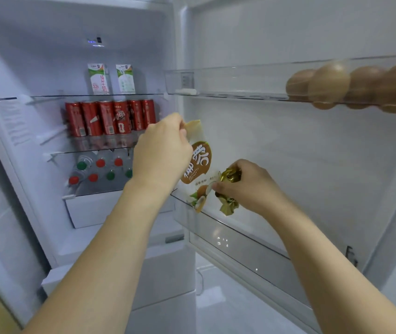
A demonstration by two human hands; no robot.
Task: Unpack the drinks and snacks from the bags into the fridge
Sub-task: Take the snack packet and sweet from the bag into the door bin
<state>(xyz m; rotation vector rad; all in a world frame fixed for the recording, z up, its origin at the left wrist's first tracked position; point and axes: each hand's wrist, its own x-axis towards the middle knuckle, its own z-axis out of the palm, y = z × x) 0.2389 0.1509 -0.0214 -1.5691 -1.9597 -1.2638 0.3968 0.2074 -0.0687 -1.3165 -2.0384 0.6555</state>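
Open fridge, door swung right: my left hand (160, 150) pinches the top of the coconut packet (198, 165), its foot at the lip of the door bin (240, 239). My right hand (250, 186), grip clamped on gold-wrapped sweets (229, 189), steadies the packet's lower corner. Snacks are going in; next, I judge, both need lowering behind the rail and releasing.

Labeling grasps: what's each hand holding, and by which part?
Left hand pinches the coconut snack pouch by its top edge. Right hand grips a gold-wrapped candy around its middle, fingertips also touching the pouch's lower part.
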